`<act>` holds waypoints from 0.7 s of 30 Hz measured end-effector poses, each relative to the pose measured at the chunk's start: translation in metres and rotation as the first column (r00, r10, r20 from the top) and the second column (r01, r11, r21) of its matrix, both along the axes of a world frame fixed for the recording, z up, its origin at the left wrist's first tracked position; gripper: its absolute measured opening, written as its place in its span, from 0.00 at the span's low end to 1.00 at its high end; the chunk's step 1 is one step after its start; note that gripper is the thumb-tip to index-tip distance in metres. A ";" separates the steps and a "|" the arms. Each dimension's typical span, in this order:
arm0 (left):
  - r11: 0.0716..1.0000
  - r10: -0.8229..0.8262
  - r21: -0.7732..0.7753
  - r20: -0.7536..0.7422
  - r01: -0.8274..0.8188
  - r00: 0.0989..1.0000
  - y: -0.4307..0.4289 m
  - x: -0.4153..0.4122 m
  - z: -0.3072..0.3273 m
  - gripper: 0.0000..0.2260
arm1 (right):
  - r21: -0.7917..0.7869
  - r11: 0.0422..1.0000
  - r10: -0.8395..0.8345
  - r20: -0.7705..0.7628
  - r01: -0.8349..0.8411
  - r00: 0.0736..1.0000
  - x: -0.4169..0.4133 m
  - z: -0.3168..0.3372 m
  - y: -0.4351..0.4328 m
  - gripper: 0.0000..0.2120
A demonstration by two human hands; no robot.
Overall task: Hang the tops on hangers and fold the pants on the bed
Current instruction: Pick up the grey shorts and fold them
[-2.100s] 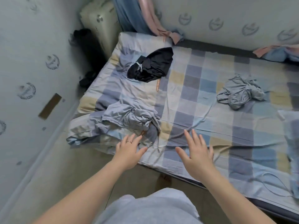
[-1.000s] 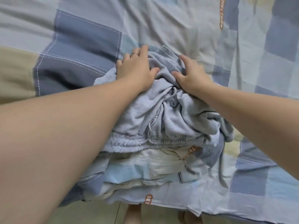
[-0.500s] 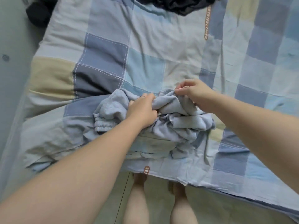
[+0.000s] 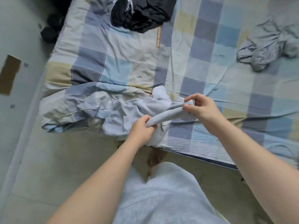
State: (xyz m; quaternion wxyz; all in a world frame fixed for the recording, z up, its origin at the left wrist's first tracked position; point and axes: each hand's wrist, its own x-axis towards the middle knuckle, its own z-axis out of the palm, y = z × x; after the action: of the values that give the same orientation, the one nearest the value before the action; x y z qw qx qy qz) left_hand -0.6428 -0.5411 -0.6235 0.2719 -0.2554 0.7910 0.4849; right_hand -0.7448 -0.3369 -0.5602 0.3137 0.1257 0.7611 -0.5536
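Light grey sweatpants (image 4: 129, 113) lie crumpled at the near edge of the checked bed (image 4: 202, 65). My left hand (image 4: 142, 126) grips one stretched-out leg of them near its middle. My right hand (image 4: 200, 107) pinches the ribbed end of the same leg, held a little above the sheet. A black garment (image 4: 142, 15) lies bunched at the far side of the bed. Another grey garment (image 4: 267, 47) lies crumpled at the right.
A wall runs along the left with a brown patch (image 4: 9, 75) on it. Dark items (image 4: 51, 28) sit in the gap between wall and bed. Pale floor tiles (image 4: 48, 167) lie below the bed edge, where my legs stand.
My hands went from resting on the crumpled sweatpants to gripping them. They have pulled one leg out of the pile and stretched it between them. The view has drawn back from the bed.
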 end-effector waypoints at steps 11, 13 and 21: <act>0.958 -0.180 0.134 -0.405 0.252 0.897 0.074 -0.058 0.181 0.11 | -0.168 0.938 -0.345 -0.383 0.303 0.857 0.020 0.157 0.113 0.09; 0.939 -0.213 0.162 -0.422 0.305 0.881 0.085 -0.064 0.208 0.12 | -0.183 0.932 -0.361 -0.455 0.312 0.814 0.018 0.177 0.123 0.10; 0.878 -0.031 0.406 -0.479 0.253 0.877 0.112 -0.080 0.296 0.10 | -0.242 0.897 -0.429 -0.682 0.371 0.592 0.020 0.247 0.147 0.12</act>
State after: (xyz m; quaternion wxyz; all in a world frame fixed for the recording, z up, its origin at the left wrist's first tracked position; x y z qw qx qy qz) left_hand -0.7232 -0.4295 -0.3279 0.1655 -0.0016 0.7128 0.6815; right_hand -0.7245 -0.1898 -0.3133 -0.1383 0.0540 0.7528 -0.6413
